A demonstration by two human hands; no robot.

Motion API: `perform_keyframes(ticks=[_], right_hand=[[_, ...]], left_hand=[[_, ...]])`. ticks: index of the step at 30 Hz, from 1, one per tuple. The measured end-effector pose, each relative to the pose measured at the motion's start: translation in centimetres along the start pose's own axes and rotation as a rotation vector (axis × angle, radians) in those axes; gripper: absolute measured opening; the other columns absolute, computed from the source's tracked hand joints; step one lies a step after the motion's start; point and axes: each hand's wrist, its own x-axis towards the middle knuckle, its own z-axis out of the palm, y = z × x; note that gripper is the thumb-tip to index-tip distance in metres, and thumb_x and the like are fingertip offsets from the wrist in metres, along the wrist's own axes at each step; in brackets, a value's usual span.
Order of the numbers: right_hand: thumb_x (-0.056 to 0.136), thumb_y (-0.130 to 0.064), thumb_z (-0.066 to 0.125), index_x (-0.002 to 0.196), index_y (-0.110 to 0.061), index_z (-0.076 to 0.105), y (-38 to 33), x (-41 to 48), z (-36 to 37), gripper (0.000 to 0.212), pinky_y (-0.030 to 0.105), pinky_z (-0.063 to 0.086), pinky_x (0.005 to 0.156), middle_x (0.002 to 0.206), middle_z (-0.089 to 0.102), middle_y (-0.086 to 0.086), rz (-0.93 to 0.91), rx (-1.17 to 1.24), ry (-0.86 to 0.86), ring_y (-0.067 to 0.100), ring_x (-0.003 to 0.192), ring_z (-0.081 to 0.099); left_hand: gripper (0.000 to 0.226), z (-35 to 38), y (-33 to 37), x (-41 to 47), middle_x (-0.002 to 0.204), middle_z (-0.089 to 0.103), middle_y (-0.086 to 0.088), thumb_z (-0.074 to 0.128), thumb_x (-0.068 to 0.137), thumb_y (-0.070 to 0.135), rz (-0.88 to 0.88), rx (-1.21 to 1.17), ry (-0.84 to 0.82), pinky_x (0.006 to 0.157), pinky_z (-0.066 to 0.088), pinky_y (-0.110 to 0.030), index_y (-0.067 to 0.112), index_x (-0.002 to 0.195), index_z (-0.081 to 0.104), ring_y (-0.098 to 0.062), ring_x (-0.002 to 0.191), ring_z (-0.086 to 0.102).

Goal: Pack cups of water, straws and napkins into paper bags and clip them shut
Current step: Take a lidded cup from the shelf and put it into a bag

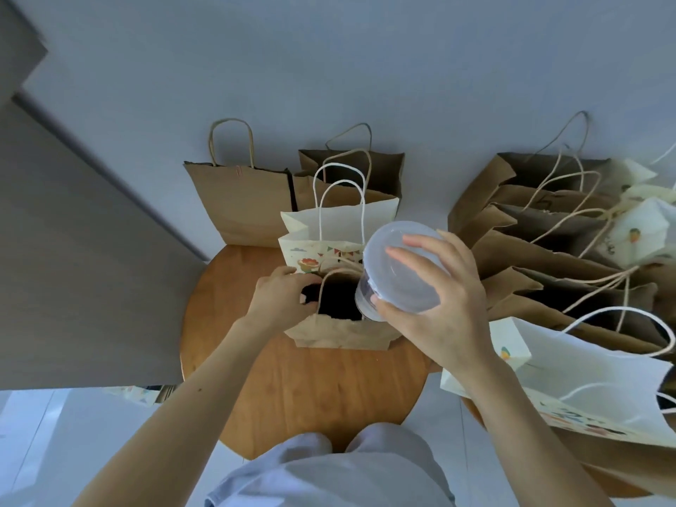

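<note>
Obs., left to right.

Left hand (281, 298): fingers curled over the left rim of the brown bag (340, 333), gripping the paper and pulling the mouth wide. It carries nothing else.

Brown bag: upright on the round wooden surface (311, 389), mouth open and dark inside. Contents cannot be made out. A twine handle arches across the opening, towards the left half.

Cup (406, 287): clear plastic, lidded, at the right edge of the bag's mouth. Its base dips just inside the rim while the lid is well above it. The long axis is tilted, not vertical, with the base pointing down and left into the bag and the lid leaning up and right. Water level not readable.

Right hand (450, 309): wrapped round the cup from the right, thumb on the near wall, fingers spread over the lid — a firm, full grip.

Judgement: the opening lies down and left of the right hand, so the cup wants to be righted and shifted left before it is lowered — the handle loop is the likely snag.

Far right: a stack of bags (548, 250) lying on their sides, well clear of the cup.
</note>
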Motion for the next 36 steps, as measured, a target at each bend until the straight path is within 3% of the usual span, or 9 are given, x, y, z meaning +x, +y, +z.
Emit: perform_keyframes(ticks=[4, 6, 9, 14, 22, 26, 29, 36], right_hand=[[0.07, -0.045, 0.071, 0.114, -0.021, 0.062, 0.5, -0.1, -0.4, 0.051, 0.04, 0.05, 0.092, 0.12, 0.058, 0.005, 0.027, -0.015, 0.017, 0.028, 0.114, 0.049], [0.069, -0.045, 0.071, 0.113, -0.018, 0.064, 0.8, -0.3, -0.2, 0.052, 0.04, 0.05, 0.093, 0.121, 0.058, 0.006, 0.037, -0.014, 0.013, 0.029, 0.114, 0.05], [0.069, -0.045, 0.072, 0.113, -0.018, 0.063, 1.4, -0.8, 0.6, 0.051, 0.037, 0.049, 0.094, 0.121, 0.058, 0.006, 0.037, 0.014, 0.004, 0.028, 0.114, 0.049], [0.069, -0.046, 0.072, 0.116, -0.026, 0.056, 2.9, -1.7, 2.9, 0.054, 0.029, 0.044, 0.099, 0.123, 0.055, 0.001, -0.046, 0.062, -0.101, 0.023, 0.117, 0.045], [0.068, -0.039, 0.073, 0.114, -0.029, 0.05, 3.6, -2.4, 7.4, 0.053, 0.048, 0.045, 0.092, 0.121, 0.047, -0.005, -0.212, 0.045, -0.434, 0.027, 0.12, 0.039], [0.072, -0.043, 0.064, 0.122, -0.027, 0.048, 3.6, -1.6, 9.3, 0.054, 0.052, 0.041, 0.096, 0.128, 0.044, 0.0, -0.278, -0.139, -0.751, 0.03, 0.124, 0.03], [0.085, -0.042, 0.056, 0.135, -0.026, 0.036, 3.3, -0.7, 10.7, 0.056, 0.048, 0.028, 0.106, 0.142, 0.03, 0.002, -0.249, -0.316, -1.066, 0.035, 0.133, 0.017], [0.086, -0.044, 0.056, 0.139, -0.024, 0.021, 3.5, -0.8, 15.7, 0.067, 0.052, 0.026, 0.104, 0.144, 0.018, 0.007, -0.318, -0.614, -1.325, 0.044, 0.13, 0.018]], left_hand=[[0.111, -0.5, 0.3, -0.5, 0.156, 0.009, 0.01, 0.067, 0.064, 0.066, 0.086, 0.218, -0.189, 0.111, 0.013, -0.047, 0.029, 0.149, 0.006, -0.025, 0.143, -0.009], [0.122, -0.1, 0.3, -0.5, 0.157, -0.007, 0.01, 0.067, 0.062, 0.071, 0.103, 0.253, -0.222, 0.113, 0.006, -0.048, 0.028, 0.148, -0.009, -0.027, 0.14, -0.021], [0.126, 0.5, 0.3, -0.4, 0.155, -0.016, 0.009, 0.066, 0.061, 0.072, 0.108, 0.244, -0.217, 0.114, 0.001, -0.048, 0.027, 0.146, -0.016, -0.027, 0.138, -0.029], [0.128, 1.0, 0.0, -0.7, 0.156, -0.015, 0.009, 0.068, 0.062, 0.069, 0.105, 0.16, -0.203, 0.115, 0.002, -0.046, 0.026, 0.145, -0.019, -0.024, 0.137, -0.031], [0.135, 0.5, -0.9, -1.5, 0.155, -0.009, 0.015, 0.078, 0.058, 0.058, 0.101, -0.11, -0.098, 0.114, 0.018, -0.039, 0.026, 0.145, -0.021, -0.009, 0.139, -0.024], [0.135, 0.3, -2.1, -1.5, 0.155, -0.011, 0.014, 0.08, 0.058, 0.055, 0.112, -0.197, -0.123, 0.116, 0.012, -0.036, 0.026, 0.146, -0.019, -0.007, 0.138, -0.026], [0.134, 0.4, -2.8, -1.7, 0.156, -0.009, 0.013, 0.079, 0.06, 0.055, 0.138, -0.218, -0.141, 0.116, 0.009, -0.035, 0.028, 0.144, -0.022, -0.006, 0.137, -0.028], [0.13, 1.5, -2.7, -2.4, 0.157, -0.001, 0.006, 0.074, 0.065, 0.057, 0.176, -0.167, -0.098, 0.115, 0.007, -0.031, 0.027, 0.142, -0.026, -0.01, 0.138, -0.025]])
